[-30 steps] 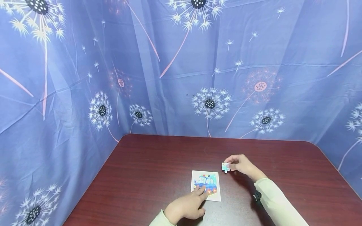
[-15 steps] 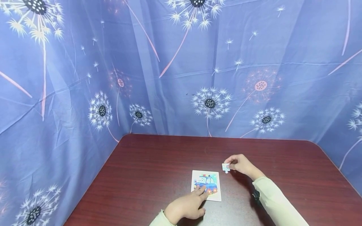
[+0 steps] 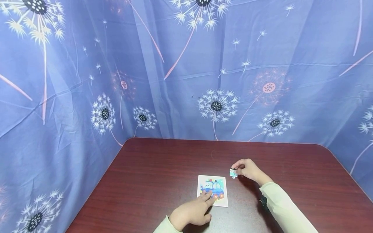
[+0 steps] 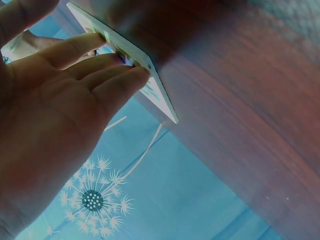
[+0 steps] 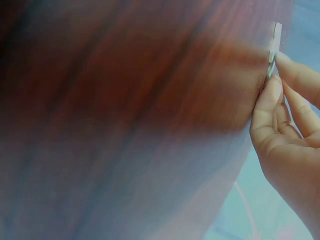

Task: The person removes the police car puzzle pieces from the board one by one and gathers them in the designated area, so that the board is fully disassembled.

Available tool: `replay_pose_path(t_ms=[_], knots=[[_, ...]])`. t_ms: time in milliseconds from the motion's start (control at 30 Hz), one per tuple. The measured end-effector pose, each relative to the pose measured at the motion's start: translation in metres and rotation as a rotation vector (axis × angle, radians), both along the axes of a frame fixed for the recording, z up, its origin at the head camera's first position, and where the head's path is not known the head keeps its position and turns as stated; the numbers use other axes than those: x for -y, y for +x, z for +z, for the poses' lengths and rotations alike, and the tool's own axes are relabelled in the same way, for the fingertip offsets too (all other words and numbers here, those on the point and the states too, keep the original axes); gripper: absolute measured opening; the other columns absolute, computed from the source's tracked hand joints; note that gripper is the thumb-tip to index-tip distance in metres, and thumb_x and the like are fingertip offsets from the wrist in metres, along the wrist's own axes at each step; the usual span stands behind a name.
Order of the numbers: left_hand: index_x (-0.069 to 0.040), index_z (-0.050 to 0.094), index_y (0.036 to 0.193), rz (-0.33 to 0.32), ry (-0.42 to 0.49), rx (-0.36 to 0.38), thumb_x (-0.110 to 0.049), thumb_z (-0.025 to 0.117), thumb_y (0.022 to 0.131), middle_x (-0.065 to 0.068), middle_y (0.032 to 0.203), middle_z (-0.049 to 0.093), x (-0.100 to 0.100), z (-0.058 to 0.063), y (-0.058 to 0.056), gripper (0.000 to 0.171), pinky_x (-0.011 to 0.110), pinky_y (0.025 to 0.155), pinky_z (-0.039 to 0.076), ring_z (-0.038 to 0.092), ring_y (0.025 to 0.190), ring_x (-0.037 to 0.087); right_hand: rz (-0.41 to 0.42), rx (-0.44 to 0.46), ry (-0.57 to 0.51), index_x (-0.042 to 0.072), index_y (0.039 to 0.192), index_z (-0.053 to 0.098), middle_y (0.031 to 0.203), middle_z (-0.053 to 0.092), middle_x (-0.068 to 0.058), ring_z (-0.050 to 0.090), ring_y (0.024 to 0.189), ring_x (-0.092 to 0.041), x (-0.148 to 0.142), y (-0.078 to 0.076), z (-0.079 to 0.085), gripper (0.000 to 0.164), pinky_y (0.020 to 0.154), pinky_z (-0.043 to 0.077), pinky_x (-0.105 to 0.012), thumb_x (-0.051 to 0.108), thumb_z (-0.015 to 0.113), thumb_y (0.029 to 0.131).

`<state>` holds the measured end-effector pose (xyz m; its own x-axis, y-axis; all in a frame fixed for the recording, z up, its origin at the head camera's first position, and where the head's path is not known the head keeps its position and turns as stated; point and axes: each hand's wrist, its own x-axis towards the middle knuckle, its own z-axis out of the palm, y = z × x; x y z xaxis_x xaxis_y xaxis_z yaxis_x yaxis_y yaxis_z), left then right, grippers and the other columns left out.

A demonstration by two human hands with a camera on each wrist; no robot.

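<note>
In the head view, a square puzzle board (image 3: 204,178) with a white border and a blue cartoon car lies on the table. My left hand (image 3: 192,212) rests on its near left part with fingers spread and straight, covering some of the picture. The left wrist view shows those fingertips against the board's face, near its pale edge (image 4: 162,100). To the upper right of the board, my right hand (image 3: 249,170) pinches a small light-blue jigsaw piece (image 3: 232,174) between thumb and fingers. From the right wrist, this right hand (image 5: 290,130) shows the piece only edge-on.
The dark red wooden table (image 3: 151,168) extends around both hands. A blue curtain (image 3: 180,106) with dandelion prints hangs behind the table and along its left side. A dark band (image 3: 263,201) sits at my right wrist.
The jigsaw piece has tilted a little in my right hand and its glare has changed, with a very slight shift right. My left hand stays in place on the board.
</note>
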<state>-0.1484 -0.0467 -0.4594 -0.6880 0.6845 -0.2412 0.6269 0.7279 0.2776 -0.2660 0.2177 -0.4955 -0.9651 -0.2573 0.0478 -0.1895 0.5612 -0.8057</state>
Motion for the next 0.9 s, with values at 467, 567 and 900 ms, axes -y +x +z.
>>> replay_pose_path(t_ms=[467,567,900], knots=[[-0.012,0.038,0.135,0.001,0.011,-0.01,-0.029,0.055,0.082,0.01,0.142,0.027,0.0007,-0.0023,-0.0004,0.058,0.037,0.1,0.032,0.026,0.129,0.029,0.057,0.039,-0.007,-0.002,0.091,0.065,0.082,0.058,-0.01,0.054,0.069,-0.019,-0.0025,0.0002,0.002,0.02,0.054,0.047,-0.026,0.0,0.068,0.071],[-0.013,0.038,0.135,0.002,0.011,-0.013,-0.029,0.055,0.082,0.009,0.142,0.027,0.0007,-0.0031,-0.0011,0.058,0.037,0.099,0.032,0.026,0.129,0.029,0.063,0.025,0.011,0.0,0.09,0.066,0.083,0.057,-0.01,0.054,0.071,-0.02,-0.0015,-0.0005,0.0025,0.02,0.055,0.047,-0.025,-0.001,0.069,0.07],[-0.011,0.038,0.135,-0.006,0.009,-0.016,-0.027,0.054,0.081,0.011,0.142,0.028,0.0012,-0.0019,0.0004,0.058,0.036,0.1,0.031,0.027,0.128,0.03,0.075,0.04,-0.009,-0.001,0.091,0.067,0.087,0.056,-0.014,0.053,0.069,-0.022,0.0014,0.0028,0.0061,0.019,0.052,0.045,-0.023,-0.001,0.067,0.072]])
